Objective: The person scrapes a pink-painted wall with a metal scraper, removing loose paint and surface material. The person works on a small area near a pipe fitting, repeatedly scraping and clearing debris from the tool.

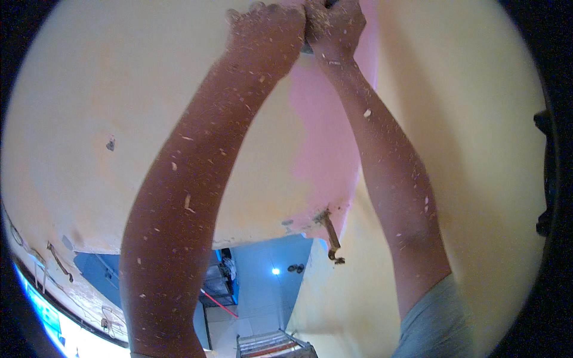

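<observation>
Both arms reach up to a wall with cream paint (pixel 264 179) and a pink patch (pixel 327 134). My left hand (pixel 271 29) is at the top edge with curled fingers, right beside my right hand; what it holds is hidden. My right hand (pixel 338 29) is closed around a dark tool (pixel 330 3), mostly hidden by the fingers. A grey edge of something (pixel 306 48) shows between the wrists, possibly part of that tool. Pale flakes and dust cover both hands and forearms.
A rusty metal bracket (pixel 331 235) juts from the wall's lower edge, and another (pixel 59 262) stands at left. Below are a ladder (pixel 275 344), a dark rack (pixel 219 279), a red stick (pixel 219 304) and a pair of footwear (pixel 295 268). Wires (pixel 109 320) hang lower left.
</observation>
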`<state>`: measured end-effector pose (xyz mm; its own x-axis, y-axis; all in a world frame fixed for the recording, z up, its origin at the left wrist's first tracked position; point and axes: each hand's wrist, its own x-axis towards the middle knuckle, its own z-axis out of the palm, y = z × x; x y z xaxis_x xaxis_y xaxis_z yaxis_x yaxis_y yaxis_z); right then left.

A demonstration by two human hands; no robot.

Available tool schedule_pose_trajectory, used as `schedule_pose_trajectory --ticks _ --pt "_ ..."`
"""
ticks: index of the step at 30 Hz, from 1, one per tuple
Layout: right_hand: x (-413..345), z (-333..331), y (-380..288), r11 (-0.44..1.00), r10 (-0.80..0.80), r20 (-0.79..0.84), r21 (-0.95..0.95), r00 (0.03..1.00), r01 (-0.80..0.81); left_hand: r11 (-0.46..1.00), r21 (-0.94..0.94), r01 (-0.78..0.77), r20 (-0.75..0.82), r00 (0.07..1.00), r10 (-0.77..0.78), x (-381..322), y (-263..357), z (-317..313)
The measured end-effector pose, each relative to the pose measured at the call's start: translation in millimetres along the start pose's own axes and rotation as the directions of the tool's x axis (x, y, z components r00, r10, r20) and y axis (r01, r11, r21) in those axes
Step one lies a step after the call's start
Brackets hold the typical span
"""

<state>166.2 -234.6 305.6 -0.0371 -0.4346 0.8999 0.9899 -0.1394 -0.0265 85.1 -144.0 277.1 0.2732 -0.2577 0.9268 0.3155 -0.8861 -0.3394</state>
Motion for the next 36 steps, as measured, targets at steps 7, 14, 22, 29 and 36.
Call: schedule_pose_trajectory --ticks 7,14,22,29,36 --pt "-3 -6 6 0.993 0.115 0.143 -0.034 0.983 -0.111 0.998 -0.055 -0.014 0.067 0.998 0.018 -5 1 3" --pt "2 -10 3 0.985 0.173 0.02 0.017 0.985 -0.173 0.999 -0.045 -0.009 0.132 0.991 0.015 6 8 -3" --pt "11 -11 16 0.983 0.048 -0.039 -0.178 0.998 -0.055 0.999 -0.033 0.009 0.043 0.999 -0.007 14 19 -10" --pt "4 -21 20 0.99 0.14 0.074 -0.034 0.987 -0.138 0.996 -0.085 0.024 0.118 0.993 -0.014 15 26 3" --pt "12 -22 15 0.971 0.23 0.072 0.049 0.97 -0.234 0.999 -0.006 -0.035 0.02 0.999 0.035 21 25 8"
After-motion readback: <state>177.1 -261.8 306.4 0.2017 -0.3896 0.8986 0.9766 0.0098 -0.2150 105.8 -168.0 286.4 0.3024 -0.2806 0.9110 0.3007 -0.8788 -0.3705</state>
